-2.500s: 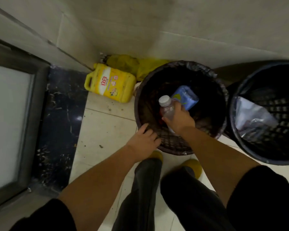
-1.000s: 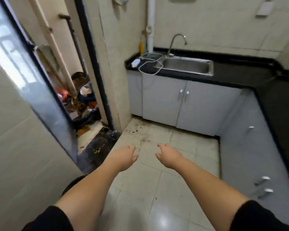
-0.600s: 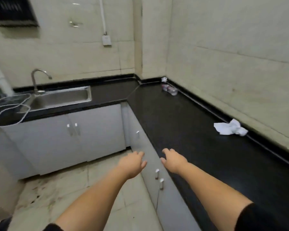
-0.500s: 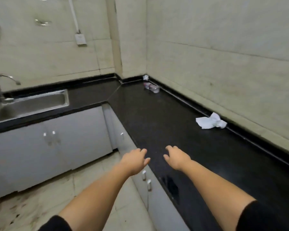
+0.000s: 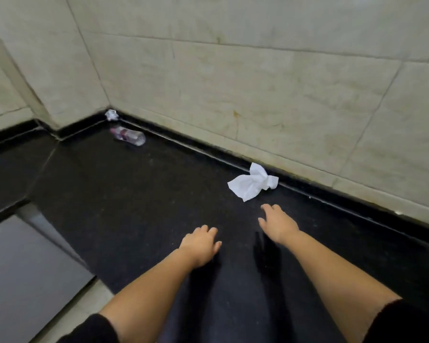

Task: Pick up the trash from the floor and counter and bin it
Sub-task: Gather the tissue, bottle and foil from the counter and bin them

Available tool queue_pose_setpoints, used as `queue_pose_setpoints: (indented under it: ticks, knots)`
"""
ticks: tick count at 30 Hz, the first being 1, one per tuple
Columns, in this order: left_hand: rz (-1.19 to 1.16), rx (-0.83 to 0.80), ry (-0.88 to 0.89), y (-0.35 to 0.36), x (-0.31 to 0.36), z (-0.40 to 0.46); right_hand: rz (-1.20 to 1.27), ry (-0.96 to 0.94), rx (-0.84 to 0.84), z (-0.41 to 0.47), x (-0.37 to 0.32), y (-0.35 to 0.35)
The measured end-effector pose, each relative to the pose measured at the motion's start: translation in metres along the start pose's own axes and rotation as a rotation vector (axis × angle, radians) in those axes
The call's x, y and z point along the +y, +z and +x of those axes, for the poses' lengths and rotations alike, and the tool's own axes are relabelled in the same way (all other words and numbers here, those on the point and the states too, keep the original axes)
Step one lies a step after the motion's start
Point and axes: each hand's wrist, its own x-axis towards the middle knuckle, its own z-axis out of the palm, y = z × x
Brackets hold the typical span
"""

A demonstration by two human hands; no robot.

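A crumpled white tissue (image 5: 252,182) lies on the black counter (image 5: 134,194) close to the back wall. My right hand (image 5: 278,222) hovers just short of it, fingers apart and empty. My left hand (image 5: 200,245) is lower and to the left over the counter, also empty with fingers loosely spread. Far off in the counter's corner an empty clear plastic bottle (image 5: 129,136) lies on its side, and a small crumpled paper ball (image 5: 111,114) sits behind it against the wall. No bin is in view.
Beige tiled walls (image 5: 258,82) rise behind the counter, with a raised black lip along the base. Grey cabinet fronts (image 5: 22,268) sit below the counter edge at the left, with pale floor tile (image 5: 84,308) beneath.
I dropped a bottle in the bin, turned away through the kitchen to the counter, and both empty hands have now come over it, the right one nearing the tissue.
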Motion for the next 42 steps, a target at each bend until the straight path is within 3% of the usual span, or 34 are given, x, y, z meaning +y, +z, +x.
queue_pose_setpoints:
  ticks: [7,14,24,33,42]
  knots:
    - [0.021,0.176,0.046,0.005,-0.049,0.087,-0.033,0.049,0.127,0.097,-0.021,0.002]
    - [0.021,0.18,0.031,0.024,-0.064,0.09,-0.157,0.139,0.033,0.132,-0.027,0.023]
    - [-0.011,-0.047,-0.017,-0.012,-0.052,0.067,0.061,0.083,0.003,0.069,-0.025,0.005]
    - [-0.077,0.061,-0.082,-0.029,-0.062,-0.021,-0.009,-0.004,-0.055,-0.002,-0.077,-0.04]
    - [-0.162,0.147,-0.225,-0.042,-0.176,-0.082,0.005,-0.109,-0.075,-0.001,-0.204,-0.013]
